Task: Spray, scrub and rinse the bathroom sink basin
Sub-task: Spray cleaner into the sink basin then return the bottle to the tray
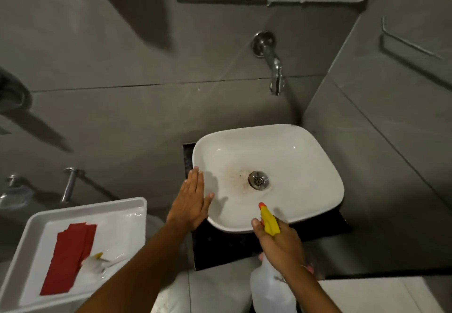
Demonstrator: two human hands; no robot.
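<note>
A white square sink basin (pixel 305 166) sits on a dark counter, with a brownish stain left of its metal drain (pixel 258 180). My right hand (pixel 278 244) grips a clear spray bottle (pixel 269 288) by its yellow trigger head (pixel 269 222); the orange nozzle points into the basin from the near rim. Over the basin's left rim my left hand (pixel 193 202) lies flat with straight fingers, holding nothing. A chrome wall tap (pixel 276 73) hangs above the basin's far edge; no water is visible.
A white tray (pixel 34 224) at lower left holds a red cloth (pixel 68 259) and a second spray bottle (pixel 97 262) lying down. Grey tiled walls close in behind and to the right. Metal fittings (pixel 69 183) stick out of the left wall. A pale surface (pixel 367 295) lies at lower right.
</note>
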